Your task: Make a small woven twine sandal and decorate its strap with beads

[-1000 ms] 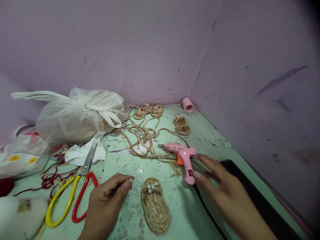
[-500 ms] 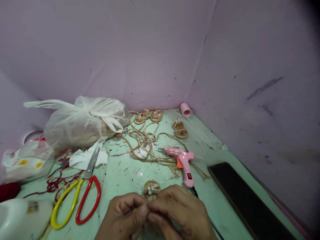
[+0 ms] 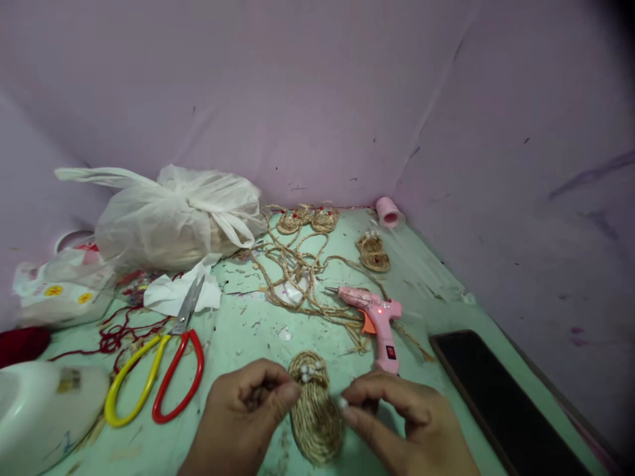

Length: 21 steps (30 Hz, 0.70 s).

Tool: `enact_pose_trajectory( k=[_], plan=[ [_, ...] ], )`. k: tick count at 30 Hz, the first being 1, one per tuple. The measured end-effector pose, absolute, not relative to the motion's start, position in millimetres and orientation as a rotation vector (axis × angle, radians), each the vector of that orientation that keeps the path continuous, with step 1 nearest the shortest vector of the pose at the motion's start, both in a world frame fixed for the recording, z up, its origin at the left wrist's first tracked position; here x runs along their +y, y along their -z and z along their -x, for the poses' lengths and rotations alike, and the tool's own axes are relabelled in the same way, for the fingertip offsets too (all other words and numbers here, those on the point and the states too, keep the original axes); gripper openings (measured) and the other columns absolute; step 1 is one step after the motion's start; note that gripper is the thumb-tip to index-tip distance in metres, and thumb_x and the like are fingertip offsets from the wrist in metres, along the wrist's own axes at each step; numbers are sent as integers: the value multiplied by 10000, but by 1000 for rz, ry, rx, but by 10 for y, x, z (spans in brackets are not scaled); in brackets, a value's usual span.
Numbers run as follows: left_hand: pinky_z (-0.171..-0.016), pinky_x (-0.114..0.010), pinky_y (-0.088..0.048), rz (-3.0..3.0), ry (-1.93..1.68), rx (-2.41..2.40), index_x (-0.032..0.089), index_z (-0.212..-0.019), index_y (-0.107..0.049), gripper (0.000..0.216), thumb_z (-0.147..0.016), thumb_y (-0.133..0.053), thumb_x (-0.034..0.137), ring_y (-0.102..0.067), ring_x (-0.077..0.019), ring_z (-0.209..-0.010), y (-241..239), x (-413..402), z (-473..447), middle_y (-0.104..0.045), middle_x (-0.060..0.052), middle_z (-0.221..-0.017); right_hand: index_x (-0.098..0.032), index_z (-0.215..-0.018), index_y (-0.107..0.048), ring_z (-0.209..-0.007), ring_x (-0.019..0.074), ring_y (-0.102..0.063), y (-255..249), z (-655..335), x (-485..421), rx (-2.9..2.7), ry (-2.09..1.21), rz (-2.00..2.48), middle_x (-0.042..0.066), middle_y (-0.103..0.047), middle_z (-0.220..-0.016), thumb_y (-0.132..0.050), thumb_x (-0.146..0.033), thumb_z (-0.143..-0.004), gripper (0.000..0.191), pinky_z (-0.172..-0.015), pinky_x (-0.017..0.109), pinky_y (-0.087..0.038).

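Observation:
A small woven jute slipper (image 3: 313, 411) with white beads on its strap lies on the green table (image 3: 238, 337) between my hands. My left hand (image 3: 243, 416) sits at its left edge with fingers curled and pinched; what they hold is hidden. My right hand (image 3: 407, 423) is at its right edge, thumb and forefinger pinched on a tiny white bead (image 3: 342, 401). A pink glue gun (image 3: 378, 318) with a lit red light lies just beyond my right hand.
Yellow-and-red scissors (image 3: 157, 370) lie left of my hands. Loose jute cord (image 3: 297, 277), three more small jute slippers (image 3: 373, 252), a pink spool (image 3: 387, 212), a white plastic bag (image 3: 173, 218), red thread (image 3: 119, 330) and a black phone (image 3: 491, 396) surround them. Pink walls close the corner.
My right hand came back from the glue gun to meet my left over the slipper, then both drew apart to its two sides. The view shifted slightly.

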<state>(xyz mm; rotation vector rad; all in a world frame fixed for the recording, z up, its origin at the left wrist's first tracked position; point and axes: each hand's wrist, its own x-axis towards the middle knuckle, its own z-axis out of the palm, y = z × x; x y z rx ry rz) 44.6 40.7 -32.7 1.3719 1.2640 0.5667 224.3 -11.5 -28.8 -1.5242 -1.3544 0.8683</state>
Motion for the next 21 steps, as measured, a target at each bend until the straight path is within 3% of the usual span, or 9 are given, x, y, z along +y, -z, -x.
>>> enact_pose_trajectory(
  k=[10, 21],
  plan=[
    [-434, -187, -372, -1591, -577, 1392, 205, -750, -631, 106, -655, -596, 236, -458, -95, -460, 611, 395, -488, -564, 30, -582, -215, -653, -684, -639, 162, -615, 541, -2201, 46, -1261, -963, 1554, 3, -674, -659, -647, -167, -669, 63, -612, 237, -474],
    [-402, -178, -313, -1624, -571, 1353, 213, -750, -618, 88, -666, -593, 206, -437, -84, -454, 645, 399, -481, -589, 29, -628, -217, -616, -674, -617, 179, -592, 597, -2161, 59, -1174, -926, 1608, 17, -662, -636, -690, -243, -633, 35, -530, 233, -452]
  ],
)
